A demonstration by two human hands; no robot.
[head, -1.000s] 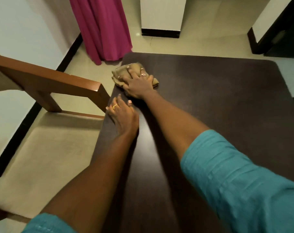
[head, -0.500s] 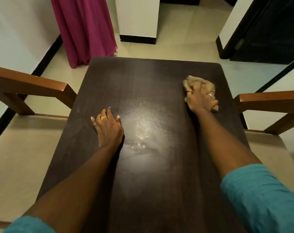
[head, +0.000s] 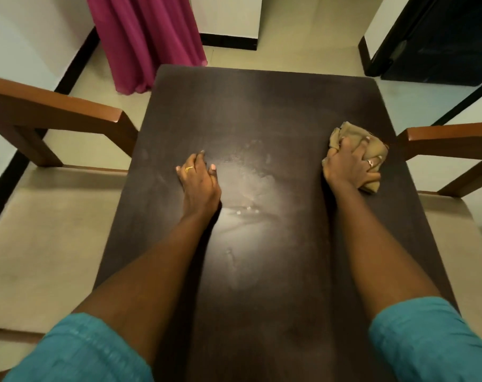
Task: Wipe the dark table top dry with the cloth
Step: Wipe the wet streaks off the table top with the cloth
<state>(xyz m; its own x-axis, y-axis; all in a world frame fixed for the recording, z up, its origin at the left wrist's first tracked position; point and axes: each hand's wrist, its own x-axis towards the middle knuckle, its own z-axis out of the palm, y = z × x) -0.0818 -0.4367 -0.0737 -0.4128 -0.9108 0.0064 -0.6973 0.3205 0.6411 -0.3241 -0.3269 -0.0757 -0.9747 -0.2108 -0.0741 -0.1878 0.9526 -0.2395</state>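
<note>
The dark table top [head: 262, 111] fills the middle of the head view, with a pale wet sheen and a few droplets [head: 245, 210] near its centre. A crumpled tan cloth [head: 353, 135] lies at the table's right edge. My right hand [head: 350, 166] lies on top of the cloth with its fingers curled into it, pressing it to the wood. My left hand [head: 200, 180] rests flat on the table left of centre, fingers straight, holding nothing.
Wooden chairs with beige seats stand close on both sides, the left chair's back rail [head: 55, 111] and the right chair's rail [head: 449, 139] near the table edges. A magenta curtain [head: 146, 42] hangs at the far left corner. A dark doorway [head: 441, 40] is far right.
My right hand has dragged the cloth from the table's far left corner across to the right edge and slightly nearer me. My left hand has stayed flat on the table.
</note>
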